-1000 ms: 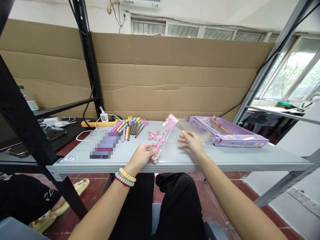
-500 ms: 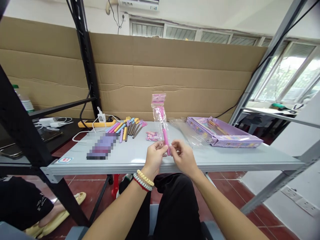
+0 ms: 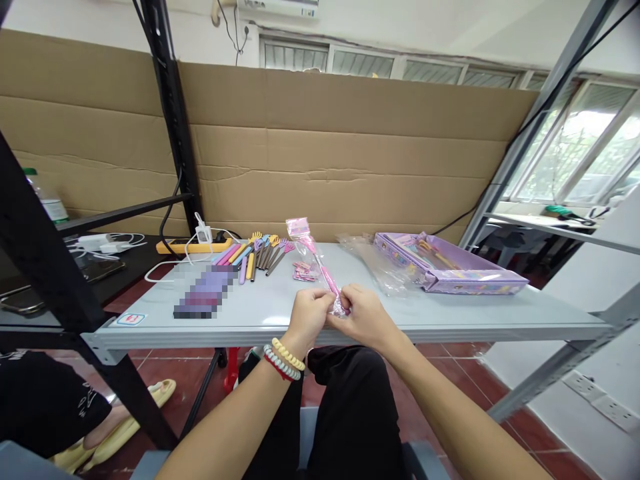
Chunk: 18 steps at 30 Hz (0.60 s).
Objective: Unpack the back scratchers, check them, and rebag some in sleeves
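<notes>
A pink back scratcher (image 3: 327, 279) lies inside a narrow clear plastic bag with a pink header (image 3: 299, 228). The bag slants up and to the left over the front part of the table. My left hand (image 3: 311, 313) is closed on its lower left side, thumb on top. Against it, my right hand (image 3: 363, 312) pinches the crumpled lower end of the bag. Fingers of both hands partly hide that end. Just beyond my hands, a small pile of pink cards (image 3: 305, 271) rests on the table.
Several colourful back scratchers (image 3: 257, 255) lie at the left rear, behind a pixelated dark item (image 3: 204, 293). Loose clear plastic (image 3: 377, 263) lies beside an open purple box (image 3: 473, 281) at the right. A yellow power strip (image 3: 193, 247) stands near the black post (image 3: 173, 120).
The bagged back scratcher has tilted left and its header has come down. My right hand has moved in against my left and closed on the bag's lower end.
</notes>
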Each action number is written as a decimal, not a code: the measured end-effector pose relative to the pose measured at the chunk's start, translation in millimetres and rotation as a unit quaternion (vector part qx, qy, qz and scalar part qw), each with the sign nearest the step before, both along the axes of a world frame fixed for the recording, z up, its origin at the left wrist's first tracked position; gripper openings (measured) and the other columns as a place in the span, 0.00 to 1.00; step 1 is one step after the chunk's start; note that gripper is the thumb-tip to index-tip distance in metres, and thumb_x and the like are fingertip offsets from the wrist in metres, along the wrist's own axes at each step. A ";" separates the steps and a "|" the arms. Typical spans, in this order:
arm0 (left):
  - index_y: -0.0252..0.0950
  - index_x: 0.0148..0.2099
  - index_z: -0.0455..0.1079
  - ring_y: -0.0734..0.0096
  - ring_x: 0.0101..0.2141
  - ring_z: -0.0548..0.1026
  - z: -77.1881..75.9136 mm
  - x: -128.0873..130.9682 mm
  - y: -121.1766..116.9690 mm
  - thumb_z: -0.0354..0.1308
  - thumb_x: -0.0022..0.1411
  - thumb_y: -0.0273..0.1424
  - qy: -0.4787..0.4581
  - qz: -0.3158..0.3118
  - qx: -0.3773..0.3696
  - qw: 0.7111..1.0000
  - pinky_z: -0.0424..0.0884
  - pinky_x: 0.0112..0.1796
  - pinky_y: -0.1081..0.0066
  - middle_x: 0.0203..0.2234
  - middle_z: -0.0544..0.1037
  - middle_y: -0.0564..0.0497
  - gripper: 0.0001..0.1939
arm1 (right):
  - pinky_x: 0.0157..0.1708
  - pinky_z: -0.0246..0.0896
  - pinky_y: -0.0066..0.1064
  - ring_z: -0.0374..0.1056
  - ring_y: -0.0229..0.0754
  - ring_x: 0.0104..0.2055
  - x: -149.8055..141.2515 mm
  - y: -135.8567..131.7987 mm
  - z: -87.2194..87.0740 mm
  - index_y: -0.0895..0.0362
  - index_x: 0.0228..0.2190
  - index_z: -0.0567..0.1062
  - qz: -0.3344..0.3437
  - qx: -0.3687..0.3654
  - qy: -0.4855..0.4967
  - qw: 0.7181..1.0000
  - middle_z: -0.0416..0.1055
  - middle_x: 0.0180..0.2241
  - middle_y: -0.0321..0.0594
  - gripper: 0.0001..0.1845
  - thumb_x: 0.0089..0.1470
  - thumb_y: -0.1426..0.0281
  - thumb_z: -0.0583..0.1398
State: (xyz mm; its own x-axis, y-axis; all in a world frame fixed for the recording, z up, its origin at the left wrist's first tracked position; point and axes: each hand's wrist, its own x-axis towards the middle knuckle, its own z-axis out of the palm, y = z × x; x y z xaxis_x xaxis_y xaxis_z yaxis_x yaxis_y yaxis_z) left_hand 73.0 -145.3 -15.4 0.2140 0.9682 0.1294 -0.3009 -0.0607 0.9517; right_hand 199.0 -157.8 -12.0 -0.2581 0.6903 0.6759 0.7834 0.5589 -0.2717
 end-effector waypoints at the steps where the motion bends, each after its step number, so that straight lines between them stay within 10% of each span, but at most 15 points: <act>1: 0.32 0.22 0.70 0.72 0.23 0.69 0.1 -0.1 -0.5 0.59 0.47 0.32 0.005 0.000 0.003 1.000 0.63 0.25 0.73 0.17 0.71 0.52 0.09 | 0.23 0.45 0.27 0.51 0.33 0.22 0.4 1.1 -1.0 0.54 0.18 0.55 -0.011 0.019 -0.011 1.000 0.55 0.19 0.32 0.19 0.43 0.62 0.62; 10: 0.32 0.31 0.73 0.66 0.35 0.73 10.3 -7.0 -2.9 0.58 0.52 0.38 0.072 -0.120 0.030 0.990 0.66 0.35 0.70 0.29 0.76 0.47 0.13 | 0.22 0.43 0.27 0.49 0.33 0.20 20.7 4.1 -0.5 0.53 0.19 0.51 0.010 0.102 -0.040 0.994 0.51 0.17 0.31 0.16 0.47 0.70 0.55; 18: 0.32 0.41 0.72 0.65 0.39 0.73 24.1 -22.7 22.5 0.61 0.51 0.33 0.158 -0.076 0.080 0.981 0.67 0.37 0.69 0.42 0.75 0.42 0.14 | 0.23 0.45 0.29 0.49 0.36 0.19 100.8 22.9 18.4 0.52 0.15 0.51 -0.158 0.186 -0.012 0.970 0.51 0.15 0.33 0.15 0.46 0.71 0.52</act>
State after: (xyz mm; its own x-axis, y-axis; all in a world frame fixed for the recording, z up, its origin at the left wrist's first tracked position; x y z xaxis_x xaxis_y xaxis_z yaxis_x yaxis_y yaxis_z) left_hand 50.3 -122.8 8.7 0.4082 0.8946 0.1819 -0.0093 -0.1952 0.9807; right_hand 299.8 -134.9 6.3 -0.0925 0.4479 0.8893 0.9354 0.3452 -0.0766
